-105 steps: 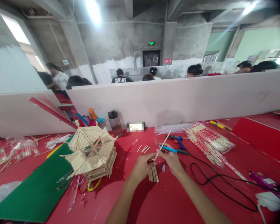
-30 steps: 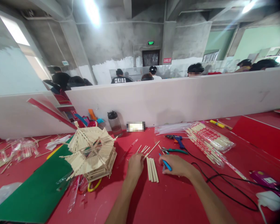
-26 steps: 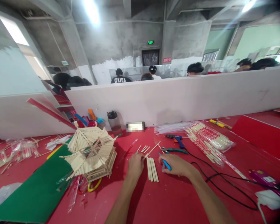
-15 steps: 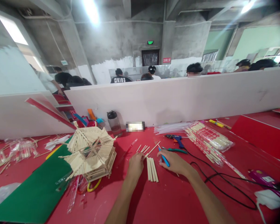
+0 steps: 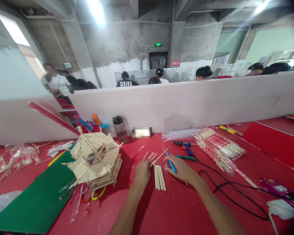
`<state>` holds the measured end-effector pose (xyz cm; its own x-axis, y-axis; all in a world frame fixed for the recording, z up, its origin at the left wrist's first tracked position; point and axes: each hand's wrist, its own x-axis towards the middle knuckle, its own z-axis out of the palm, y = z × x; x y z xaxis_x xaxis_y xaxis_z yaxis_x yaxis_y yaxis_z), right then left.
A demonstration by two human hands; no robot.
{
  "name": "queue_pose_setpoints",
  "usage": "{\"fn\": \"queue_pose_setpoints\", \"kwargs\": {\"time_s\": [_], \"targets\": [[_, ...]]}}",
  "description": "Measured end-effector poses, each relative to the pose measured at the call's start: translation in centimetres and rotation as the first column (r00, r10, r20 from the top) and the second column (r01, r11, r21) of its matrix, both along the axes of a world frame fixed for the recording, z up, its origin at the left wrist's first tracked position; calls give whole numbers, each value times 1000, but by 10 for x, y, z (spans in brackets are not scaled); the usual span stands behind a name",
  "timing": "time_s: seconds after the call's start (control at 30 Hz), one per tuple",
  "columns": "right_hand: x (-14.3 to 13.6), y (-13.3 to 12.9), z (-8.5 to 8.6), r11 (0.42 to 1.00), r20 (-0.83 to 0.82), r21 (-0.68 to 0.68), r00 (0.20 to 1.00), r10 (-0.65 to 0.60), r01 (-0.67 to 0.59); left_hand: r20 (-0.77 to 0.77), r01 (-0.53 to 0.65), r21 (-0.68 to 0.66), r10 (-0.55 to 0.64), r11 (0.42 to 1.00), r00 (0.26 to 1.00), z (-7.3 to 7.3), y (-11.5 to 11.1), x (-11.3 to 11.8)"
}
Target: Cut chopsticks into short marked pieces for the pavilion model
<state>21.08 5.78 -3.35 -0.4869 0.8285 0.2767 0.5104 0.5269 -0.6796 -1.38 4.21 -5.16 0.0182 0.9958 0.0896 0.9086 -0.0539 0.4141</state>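
Short sticks point(image 5: 160, 178): side by side on the red table point(image 5: 142, 215), hub of the clock, twelve pointing away from the person.
Left hand point(image 5: 142, 169): ten o'clock, just beside them; fingers closed together on the near end of a longer stick point(image 5: 161, 156), which slants off between one and two.
Right hand point(image 5: 181, 168): two o'clock, fingers curled round a blue pen-like tool point(image 5: 171, 163).
Cut pieces point(image 5: 152, 155): eleven o'clock, close to the longer stick.
Pliers point(image 5: 187, 158): two o'clock, partly hidden behind the right hand.
Glue gun point(image 5: 185, 147): one o'clock, past the pliers.
Black cable point(image 5: 217, 188): looping at three o'clock, beside the right forearm.
Stick packs point(image 5: 222, 143): two o'clock, farther out.
Stick model point(image 5: 95, 158): between nine and ten, bulky, covering part of the green board point(image 5: 36, 199).
White partition point(image 5: 186, 104): across twelve, closing off the far side.
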Motion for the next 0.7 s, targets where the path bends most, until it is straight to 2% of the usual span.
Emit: {"fn": "queue_pose_setpoints", "kwargs": {"time_s": [0.07, 0.13, 0.2, 0.27, 0.43, 0.57, 0.7], "targets": [[-7, -2, 0, 997, -159, -75, 987, 4, -16, 93, 83, 126, -95, 989, 991, 5, -3, 3], [-15, -4, 0, 984, -346, -169, 938, -5, -57, 178, 205, 248, -252, 947, 951, 10, -8, 8], [-23, -6, -1, 965, -499, -247, 865, -48, -89, 214, 307, 308, -380, 901, 900, 16, -12, 12], [-29, -8, -3, 935, -590, -332, 801, -101, -127, 230, 353, 340, -441, 872, 867, 20, -16, 16], [-32, -6, -10, 865, -681, -466, 700, -216, -187, 233, 315, 386, -422, 867, 876, 21, -17, 18], [-29, 3, -14, 804, -737, -558, 569, -365, -206, 259, 220, 349, -319, 911, 912, 16, -11, 15], [-27, 9, -16, 807, -736, -577, 505, -450, -122, 309, 157, 283, -245, 946, 919, 13, -7, 13]]}}
